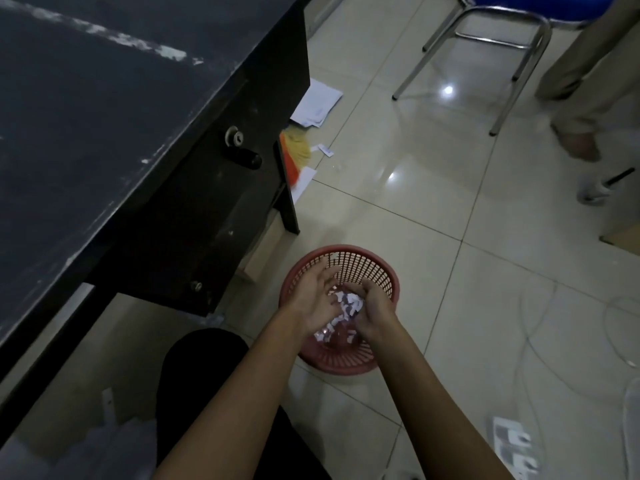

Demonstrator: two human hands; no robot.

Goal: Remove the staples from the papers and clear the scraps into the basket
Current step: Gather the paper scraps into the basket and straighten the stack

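At your nine to eleven o'clock the dark desk (104, 116) fills the left of the view, its top scuffed with pale marks. On its drawer front, towards the middle of the view, sits a round lock (234, 136) with a dark knob just below it. At seven o'clock your knee (204, 362) in dark cloth shows just below the desk's underside.

Past the desk's far corner, at twelve o'clock, loose white papers (317, 105) lie on the tiled floor. Just below them the yellow and orange bristles of a broom (294, 150) poke out from behind the desk leg, with a few small slips beside them.

At six o'clock, just below centre, the red mesh basket (367, 268) stands on the tiles, and both your forearms reach over its near rim. Your left hand (313, 299) is over the basket's nine o'clock side with its fingers spread and fairly straight, blurred at the tips, laid against the white scraps (349, 303). Your right hand (375, 308) is at the three o'clock side, fingers curled round the same clump, so the scraps are held between your two palms above the basket's hollow. More white bits lie on the basket's bottom beneath your hands.

At one o'clock stands a chrome-legged chair (491, 39) with a blue seat. At two o'clock another person's trouser leg (581, 74) comes down to the floor. At five o'clock printed sheets (512, 441) lie on the tiles.
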